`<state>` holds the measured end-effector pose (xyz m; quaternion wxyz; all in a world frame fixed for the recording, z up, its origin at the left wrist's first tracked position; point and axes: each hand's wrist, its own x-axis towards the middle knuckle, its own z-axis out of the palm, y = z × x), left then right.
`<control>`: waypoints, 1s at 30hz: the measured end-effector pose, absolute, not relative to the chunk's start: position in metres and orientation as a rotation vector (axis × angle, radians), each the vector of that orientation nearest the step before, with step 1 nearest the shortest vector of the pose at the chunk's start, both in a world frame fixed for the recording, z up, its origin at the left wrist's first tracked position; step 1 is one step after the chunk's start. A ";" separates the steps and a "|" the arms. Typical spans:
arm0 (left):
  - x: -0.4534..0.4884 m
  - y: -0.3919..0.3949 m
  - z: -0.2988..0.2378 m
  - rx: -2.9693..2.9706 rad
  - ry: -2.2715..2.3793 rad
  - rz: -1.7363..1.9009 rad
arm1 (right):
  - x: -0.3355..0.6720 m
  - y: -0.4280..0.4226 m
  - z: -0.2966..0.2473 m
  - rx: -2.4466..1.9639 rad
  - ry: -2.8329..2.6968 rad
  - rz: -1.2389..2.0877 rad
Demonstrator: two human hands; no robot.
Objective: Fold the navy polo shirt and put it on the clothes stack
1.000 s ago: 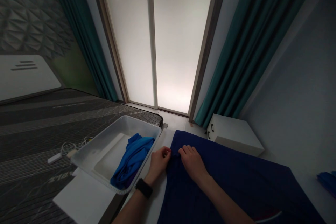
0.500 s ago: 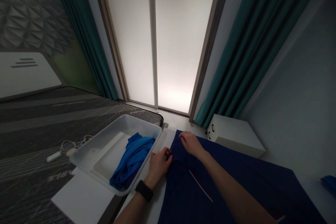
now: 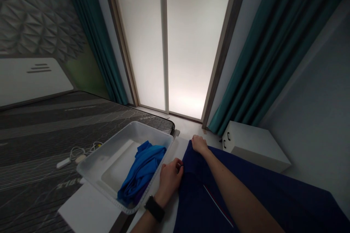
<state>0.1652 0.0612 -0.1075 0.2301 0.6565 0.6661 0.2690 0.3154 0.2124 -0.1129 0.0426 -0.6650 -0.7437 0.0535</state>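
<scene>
Right fingers (image 3: 195, 139) moved forward, gripping matte navy cloth (image 3: 191, 185); left fingers (image 3: 179, 162) curled.

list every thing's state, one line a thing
navy garment: spread out
left hand: fingers curled at garment's edge
right hand: closed on garment's far edge
plastic bin: open, holding cloth
blue cloth: bunched up
smartwatch: screen dark
teal curtains: drawn aside
white cabinet: shut
frosted door: shut

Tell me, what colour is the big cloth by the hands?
The cloth is dark blue, with a thin red-and-white stripe; it shows best in the head view.
</scene>
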 end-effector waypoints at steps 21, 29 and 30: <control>0.166 0.061 -0.105 1.934 1.914 0.665 | 0.324 0.120 -0.105 -1.356 -2.513 0.093; 0.166 0.061 -0.108 2.040 1.938 0.577 | 0.386 0.052 -0.115 -1.226 -2.538 0.106; 0.166 0.060 -0.107 2.046 1.943 0.561 | 0.394 0.046 -0.112 -1.263 -2.536 0.063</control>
